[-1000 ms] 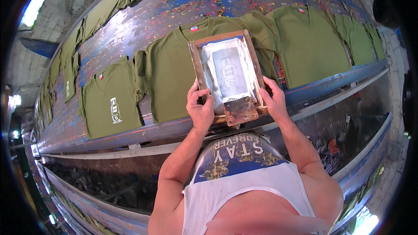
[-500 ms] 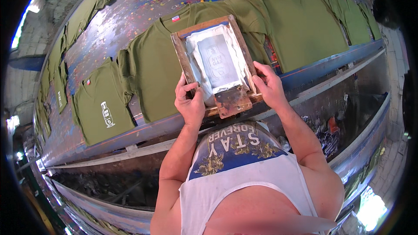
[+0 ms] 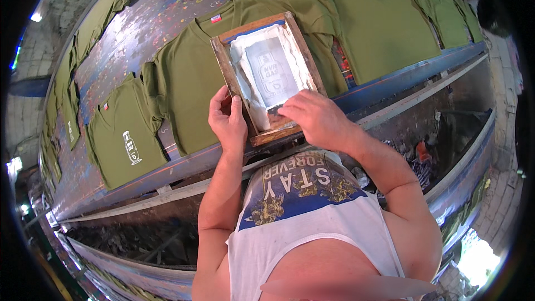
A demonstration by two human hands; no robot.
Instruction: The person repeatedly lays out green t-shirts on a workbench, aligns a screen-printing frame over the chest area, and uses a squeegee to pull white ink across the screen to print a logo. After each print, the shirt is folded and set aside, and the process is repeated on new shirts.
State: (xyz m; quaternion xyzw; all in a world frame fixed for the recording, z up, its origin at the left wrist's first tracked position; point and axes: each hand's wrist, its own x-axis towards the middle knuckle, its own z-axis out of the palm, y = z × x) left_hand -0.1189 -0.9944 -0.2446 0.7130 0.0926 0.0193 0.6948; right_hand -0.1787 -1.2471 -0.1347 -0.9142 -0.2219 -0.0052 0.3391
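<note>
A wooden screen-printing frame [image 3: 306, 53] lies over the front of an olive T-shirt [image 3: 186, 86]. Thick white ink lines the inside of its mesh, around a pale bottle-shaped design [image 3: 271, 72]. My left hand [image 3: 229, 125] is closed on the frame's left rail near its lower corner. Inside the near end of the frame, my right hand [image 3: 323, 118] grips a brown, ink-stained squeegee [image 3: 274, 119]. The fingers and the back of this hand cover most of the squeegee. To the left, a smaller olive T-shirt [image 3: 108, 159] bears a white bottle print [image 3: 131, 147].
More olive T-shirts [image 3: 384, 22] lie side by side along the long table [image 3: 161, 28], whose surface is speckled with coloured ink. Others line its far left side. Below the near edge runs a trough-like shelf [image 3: 462, 106] with crumpled scraps.
My right hand has left the frame's right rail and moved left onto the squeegee. The squeegee has shifted up into the frame. My left hand remains at the left rail.
</note>
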